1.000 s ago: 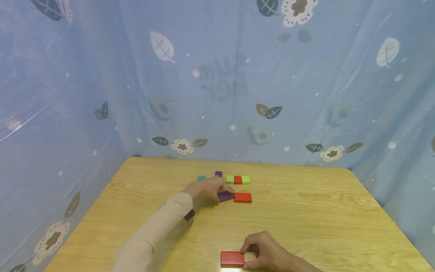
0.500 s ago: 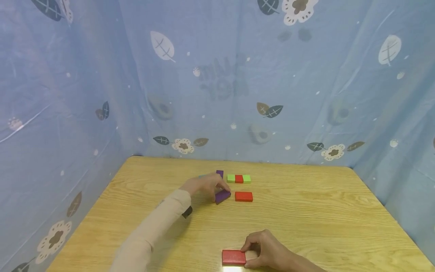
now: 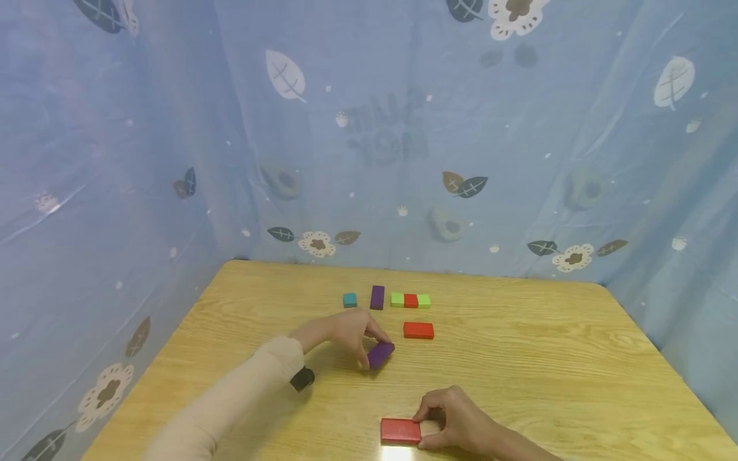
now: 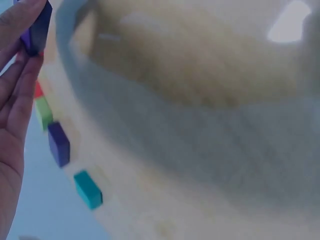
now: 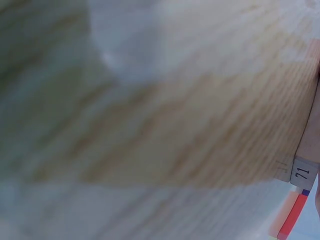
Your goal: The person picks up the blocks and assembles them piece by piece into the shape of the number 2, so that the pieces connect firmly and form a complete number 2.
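My left hand [image 3: 348, 334] pinches a purple rectangular block [image 3: 380, 356] between thumb and fingers, tilted, over the middle of the table. In the left wrist view this purple block [image 4: 39, 32] is at the upper left corner. Near the front edge, my right hand [image 3: 461, 424] grips a pale wooden block [image 3: 429, 428], mostly hidden by the fingers. It lies end to end with a red block [image 3: 400, 431]. The right wrist view shows the pale block's end [image 5: 302, 172] with printed characters resembling 71. Beyond the left hand lies another red block [image 3: 418, 330].
At the back of the wooden table [image 3: 519, 358] are a teal block [image 3: 350, 300], a second purple block [image 3: 377, 298] and a row of green, red [image 3: 410, 301] and green blocks. A blue patterned curtain [image 3: 369, 128] encloses the table's back and sides.
My left hand has drawn the purple block away from the far red block, toward me, turning it. The teal and rear purple blocks have come into full view. The right hand keeps its grip.
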Motion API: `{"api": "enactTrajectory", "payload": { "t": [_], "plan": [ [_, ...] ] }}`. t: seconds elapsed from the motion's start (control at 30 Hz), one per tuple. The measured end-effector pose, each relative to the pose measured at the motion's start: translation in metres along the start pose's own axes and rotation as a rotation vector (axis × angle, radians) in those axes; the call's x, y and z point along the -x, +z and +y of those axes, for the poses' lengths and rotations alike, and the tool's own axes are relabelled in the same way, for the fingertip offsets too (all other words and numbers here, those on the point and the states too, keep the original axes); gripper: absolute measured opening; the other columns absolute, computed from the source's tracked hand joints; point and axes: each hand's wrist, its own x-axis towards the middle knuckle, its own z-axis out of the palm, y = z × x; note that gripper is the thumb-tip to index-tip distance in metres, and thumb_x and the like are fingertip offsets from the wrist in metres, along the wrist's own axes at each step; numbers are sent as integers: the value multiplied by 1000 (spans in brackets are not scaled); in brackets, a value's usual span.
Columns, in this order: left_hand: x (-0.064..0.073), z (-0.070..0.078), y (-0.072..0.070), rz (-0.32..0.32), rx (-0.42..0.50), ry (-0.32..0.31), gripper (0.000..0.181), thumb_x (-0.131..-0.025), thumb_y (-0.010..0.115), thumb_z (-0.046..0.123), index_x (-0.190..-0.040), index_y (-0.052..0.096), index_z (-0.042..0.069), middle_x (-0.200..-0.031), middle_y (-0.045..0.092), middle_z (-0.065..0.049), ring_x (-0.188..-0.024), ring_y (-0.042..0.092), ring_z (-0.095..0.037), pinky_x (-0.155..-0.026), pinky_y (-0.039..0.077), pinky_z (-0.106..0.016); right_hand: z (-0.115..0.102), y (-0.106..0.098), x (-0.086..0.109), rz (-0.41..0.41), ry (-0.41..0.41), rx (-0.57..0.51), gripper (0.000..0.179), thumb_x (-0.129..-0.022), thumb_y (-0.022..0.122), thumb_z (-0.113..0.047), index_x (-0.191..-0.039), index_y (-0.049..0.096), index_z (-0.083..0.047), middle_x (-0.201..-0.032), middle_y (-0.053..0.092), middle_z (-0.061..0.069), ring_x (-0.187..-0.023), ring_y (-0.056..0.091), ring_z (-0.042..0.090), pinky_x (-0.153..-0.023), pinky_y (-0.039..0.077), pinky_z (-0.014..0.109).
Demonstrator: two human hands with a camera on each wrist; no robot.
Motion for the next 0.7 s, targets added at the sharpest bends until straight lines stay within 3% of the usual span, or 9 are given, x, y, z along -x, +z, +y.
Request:
{"api": "enactTrajectory", "payload": {
  "t": [0.27,0.7],
  "plan": [
    [3,26,23,-51,-31,124,51,-69,87,21,-115,70,9,-119,65,2,-112,57,-4,-91,44,-12,-3,-1,5,13,-1,-22,21,-78,80,-23,-93,72,-11,-88,70,-7,-82,61,2,-75,54,23],
    [3,38,36,-40,-109,147,34,-70,86,21,-100,75,10,-121,64,-1,-115,57,-7,-97,40,-15,-4,-1,0,18,-22,-6,20,-77,81,-23,-91,72,-12,-86,70,-8,-82,62,3,-77,54,24]
  ]
}}
